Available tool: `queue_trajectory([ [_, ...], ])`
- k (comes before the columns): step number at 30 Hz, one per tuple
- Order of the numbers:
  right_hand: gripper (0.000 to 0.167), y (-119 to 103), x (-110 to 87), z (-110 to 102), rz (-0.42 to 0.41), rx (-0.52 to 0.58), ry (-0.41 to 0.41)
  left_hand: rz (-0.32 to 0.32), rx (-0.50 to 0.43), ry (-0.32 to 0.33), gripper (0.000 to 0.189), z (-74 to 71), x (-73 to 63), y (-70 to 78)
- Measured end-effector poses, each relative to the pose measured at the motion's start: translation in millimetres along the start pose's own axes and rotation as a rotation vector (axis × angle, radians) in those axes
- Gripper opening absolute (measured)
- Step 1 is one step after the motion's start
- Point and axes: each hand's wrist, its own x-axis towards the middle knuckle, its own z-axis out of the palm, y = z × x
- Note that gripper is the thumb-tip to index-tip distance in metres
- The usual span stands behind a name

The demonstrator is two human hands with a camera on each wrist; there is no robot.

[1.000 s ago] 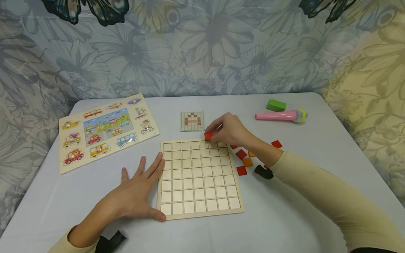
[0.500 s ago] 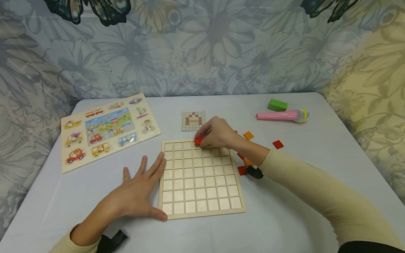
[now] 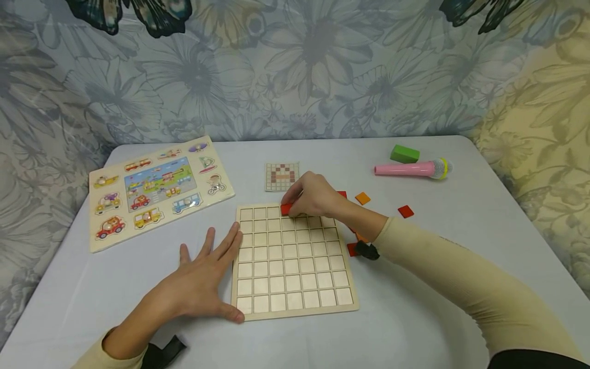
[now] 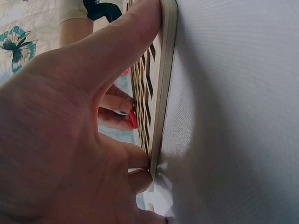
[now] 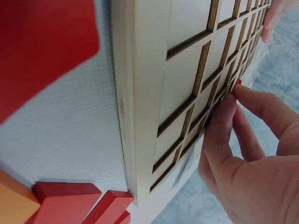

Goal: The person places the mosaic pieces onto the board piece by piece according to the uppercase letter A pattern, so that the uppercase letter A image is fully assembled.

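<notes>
Right hand (image 3: 313, 197) covers most of red tile (image 3: 286, 208); pattern card (image 3: 281, 177) too small to read

1. A pale grey tabletop (image 3: 415, 307) carries everything
2. A wooden grid board (image 3: 295, 266) lies near the middle, with a small pattern card (image 3: 281, 177) behind it
3. A vehicle puzzle board (image 3: 159, 189) lies at the left
4. Red and orange tiles (image 3: 405, 211) lie scattered right of the grid board
5. A pink toy microphone (image 3: 412, 168) and a green block (image 3: 404, 153) lie at the far right

Pale wooden grid board (image 3: 295, 266); red tile (image 3: 286, 208); pink microphone (image 3: 410, 168); green block (image 3: 404, 153); floral grey-blue backdrop (image 3: 258, 72); white bench (image 3: 415, 318).
</notes>
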Motion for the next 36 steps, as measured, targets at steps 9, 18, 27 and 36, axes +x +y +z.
queue_trajectory([
  [9,0.023,-0.9,1.2,1.8,0.001,-0.022,-0.001,0.004,0.004,0.007,0.152,0.3,-0.5,0.1],
  [18,0.023,-2.3,1.5,2.7,-0.022,-0.046,0.001,0.01,0.011,0.005,0.152,0.4,-0.7,-0.4],
  [27,0.023,-2.8,1.3,3.4,-0.044,-0.067,0.007,0.003,0.017,0.006,0.152,0.0,-0.4,0.4],
  [36,0.024,-2.5,1.9,3.5,-0.047,-0.065,-0.001,0.004,0.024,0.007,0.152,0.1,-0.2,-0.3],
])
